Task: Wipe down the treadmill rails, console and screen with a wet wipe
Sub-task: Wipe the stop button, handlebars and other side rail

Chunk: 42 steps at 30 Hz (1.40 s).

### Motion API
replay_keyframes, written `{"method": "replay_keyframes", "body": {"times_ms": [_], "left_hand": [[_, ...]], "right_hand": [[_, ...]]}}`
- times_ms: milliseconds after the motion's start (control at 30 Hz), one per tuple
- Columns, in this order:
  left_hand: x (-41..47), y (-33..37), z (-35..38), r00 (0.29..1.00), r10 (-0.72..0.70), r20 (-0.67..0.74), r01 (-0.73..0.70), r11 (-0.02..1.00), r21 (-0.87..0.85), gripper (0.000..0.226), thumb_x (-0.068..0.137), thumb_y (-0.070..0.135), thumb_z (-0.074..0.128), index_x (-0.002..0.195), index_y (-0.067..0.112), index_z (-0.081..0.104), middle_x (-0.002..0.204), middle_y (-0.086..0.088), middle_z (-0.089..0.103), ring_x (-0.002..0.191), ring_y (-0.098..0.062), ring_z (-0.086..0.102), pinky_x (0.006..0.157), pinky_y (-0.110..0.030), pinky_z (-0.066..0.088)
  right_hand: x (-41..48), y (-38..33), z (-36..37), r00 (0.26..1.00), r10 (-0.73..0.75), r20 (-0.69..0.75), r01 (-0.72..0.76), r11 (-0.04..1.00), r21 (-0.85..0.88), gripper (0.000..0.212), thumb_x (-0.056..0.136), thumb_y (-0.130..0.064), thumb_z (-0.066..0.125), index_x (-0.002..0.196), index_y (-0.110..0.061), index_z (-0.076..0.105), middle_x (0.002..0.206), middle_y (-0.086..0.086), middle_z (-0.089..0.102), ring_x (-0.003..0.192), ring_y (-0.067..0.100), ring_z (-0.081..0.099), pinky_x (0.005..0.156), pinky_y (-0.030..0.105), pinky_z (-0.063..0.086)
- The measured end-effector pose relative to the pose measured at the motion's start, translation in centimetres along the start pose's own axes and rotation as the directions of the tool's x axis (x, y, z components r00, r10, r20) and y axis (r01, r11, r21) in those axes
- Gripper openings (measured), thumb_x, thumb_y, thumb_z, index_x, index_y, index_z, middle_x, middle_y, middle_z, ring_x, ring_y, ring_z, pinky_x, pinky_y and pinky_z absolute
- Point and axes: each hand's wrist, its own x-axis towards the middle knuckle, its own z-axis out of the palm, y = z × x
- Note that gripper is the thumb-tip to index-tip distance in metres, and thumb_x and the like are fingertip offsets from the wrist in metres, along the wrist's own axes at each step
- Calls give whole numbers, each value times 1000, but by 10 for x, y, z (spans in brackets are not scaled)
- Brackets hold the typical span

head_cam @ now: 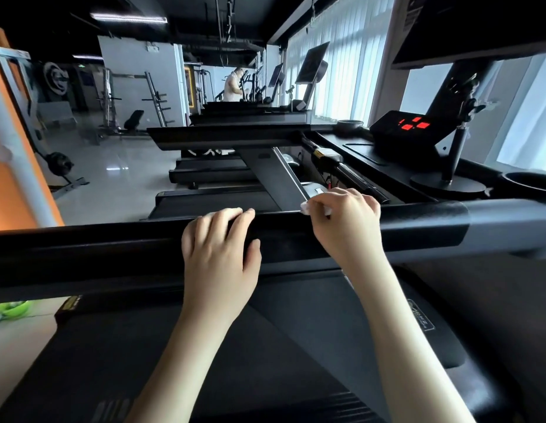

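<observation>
A thick black treadmill rail [113, 248] runs across the view from left to right. My left hand [219, 251] rests on top of it, with the fingers draped over its far edge. Just to the right, my right hand [348, 221] grips a small crumpled white wet wipe [306, 208] and holds it against the rail's top edge. The console [396, 129], with red lit segments, stands at the upper right. Above it hangs the dark screen [479, 25]. The running belt [204, 361] lies below my forearms.
A row of other treadmills [250, 117] stretches away ahead, and a person stands on a far one. A cup holder [528, 181] and a black stand post [454, 154] sit on the console deck. An orange wall [9, 178] is at the left. Windows line the right side.
</observation>
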Motion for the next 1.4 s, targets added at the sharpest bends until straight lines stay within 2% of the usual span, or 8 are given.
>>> {"method": "replay_keyframes", "body": {"times_ms": [167, 300, 467, 600, 800, 967, 1233, 1400], "left_hand": [[0, 0, 2, 1000, 9, -30, -9, 1000, -6, 41, 85, 29, 48, 120, 14, 65, 117, -3, 62, 107, -26, 49, 97, -43, 34], [-1, -1, 2, 999, 16, -35, -17, 1000, -19, 41, 85, 28, 48, 119, 13, 65, 117, -4, 63, 107, -26, 48, 97, -43, 32], [-1, -2, 2, 999, 30, -43, -31, 999, -16, 41, 85, 28, 49, 119, 12, 65, 118, -4, 63, 106, -28, 49, 96, -44, 34], [-1, -3, 1, 999, 32, -37, -33, 999, -9, 41, 86, 28, 48, 120, 12, 65, 119, -5, 63, 107, -28, 49, 96, -43, 33], [-2, -1, 2, 999, 32, -28, -32, 999, 9, 42, 86, 28, 47, 121, 11, 65, 119, -6, 63, 107, -30, 51, 96, -45, 35], [-2, -3, 0, 999, 37, 2, -37, 999, 15, 43, 86, 28, 48, 123, 12, 63, 121, -5, 62, 108, -30, 51, 97, -45, 35], [-2, -3, -1, 999, 36, 14, -36, 999, 24, 43, 85, 28, 49, 123, 13, 63, 120, -4, 62, 107, -29, 52, 97, -44, 35], [-3, -2, -1, 999, 43, 34, -43, 999, 8, 45, 85, 26, 46, 125, 13, 62, 122, -4, 61, 110, -28, 52, 98, -43, 35]], "right_hand": [[-27, 8, -5, 957, -245, -153, 260, 962, 87, 18, 74, -12, 71, 75, -30, 74, 87, -11, 69, 87, 13, 60, 88, 40, 39], [-34, 15, 2, 925, -64, -375, 95, 993, 65, 8, 74, -12, 73, 76, -19, 75, 83, -3, 68, 78, 24, 63, 78, 34, 37], [-58, 4, 14, 922, -164, -352, 210, 973, 97, 17, 72, 7, 67, 72, -10, 69, 84, 2, 64, 69, 27, 60, 61, 32, 46], [-62, 17, 14, 900, 73, -429, -6, 988, 155, 12, 75, 4, 62, 73, -7, 66, 86, 6, 62, 67, 27, 60, 53, 26, 43], [-92, 4, 36, 942, 60, -331, 18, 974, 228, 23, 81, 7, 60, 75, -13, 70, 89, -4, 55, 60, 12, 52, 55, 16, 37], [-96, 14, 42, 897, 222, -383, -141, 963, 229, 21, 72, 18, 71, 72, -2, 66, 88, 9, 60, 65, 25, 59, 58, 17, 38], [-62, -4, 37, 851, 88, -517, 23, 979, 204, 17, 83, 7, 61, 88, -2, 74, 93, 9, 65, 84, 22, 55, 72, 21, 47], [-42, -21, 28, 918, -92, -386, 153, 980, 131, 21, 81, -3, 52, 76, -11, 71, 84, 1, 66, 82, 19, 51, 80, 25, 37]]}}
